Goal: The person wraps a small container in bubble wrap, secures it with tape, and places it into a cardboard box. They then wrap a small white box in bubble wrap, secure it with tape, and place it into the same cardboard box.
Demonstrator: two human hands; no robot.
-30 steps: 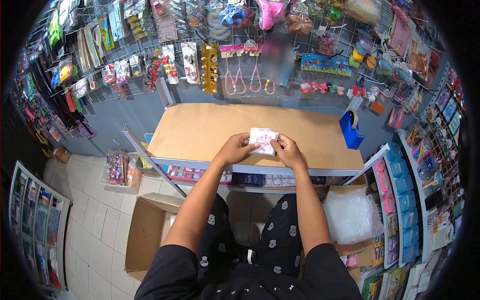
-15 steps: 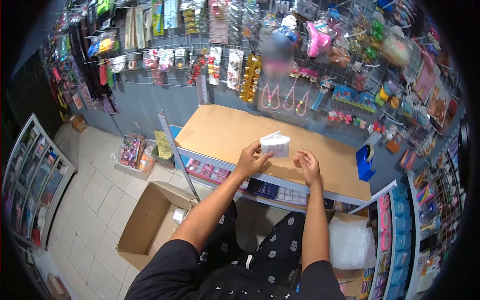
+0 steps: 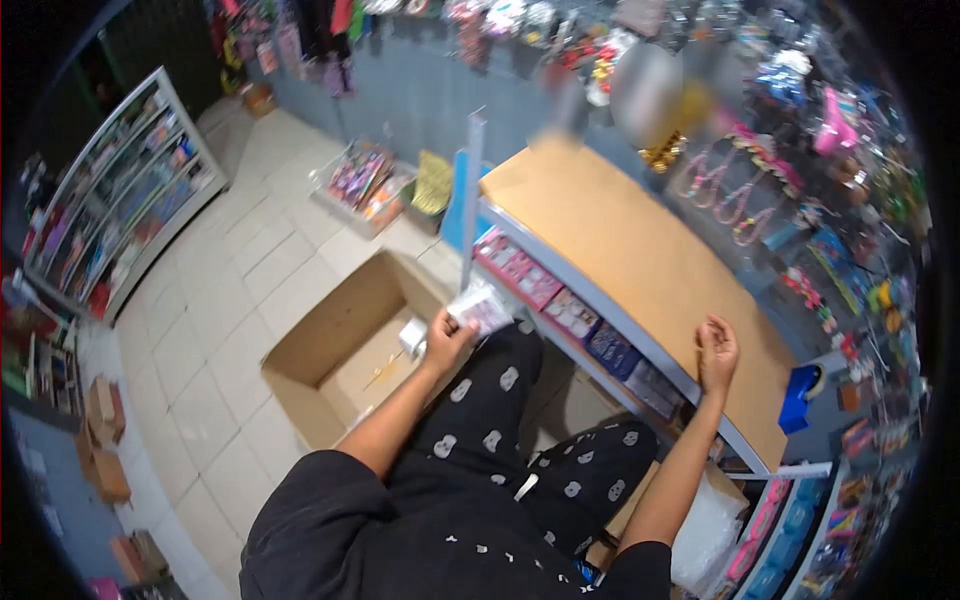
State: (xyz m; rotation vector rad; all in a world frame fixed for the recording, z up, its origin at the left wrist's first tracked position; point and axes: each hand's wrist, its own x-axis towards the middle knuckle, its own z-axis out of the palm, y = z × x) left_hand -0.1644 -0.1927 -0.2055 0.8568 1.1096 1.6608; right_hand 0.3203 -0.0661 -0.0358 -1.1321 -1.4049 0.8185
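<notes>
A small clear plastic packet (image 3: pixel 480 308) with whitish and pinkish contents is gripped between the thumb and fingers of my left hand (image 3: pixel 450 340), above the right rim of an open cardboard box (image 3: pixel 310 340). Inside that box lies a small white item (image 3: pixel 412 337). My right hand (image 3: pixel 716 355) hangs over the right part of the wooden tabletop (image 3: pixel 620 230), fingers loosely curled, with their tips partly blurred; whether anything is between them cannot be made out.
A blue tape dispenser (image 3: pixel 800 398) stands at the tabletop's right end. Boxed goods (image 3: pixel 570 312) fill the shelf below. An upright metal post (image 3: pixel 474 200) rises near the box. A bin of packets (image 3: pixel 362 185) sits on the floor.
The view has turned left. My left hand has carried the packet off the tabletop to beside the cardboard box. My right hand is farther from it, still over the tabletop.
</notes>
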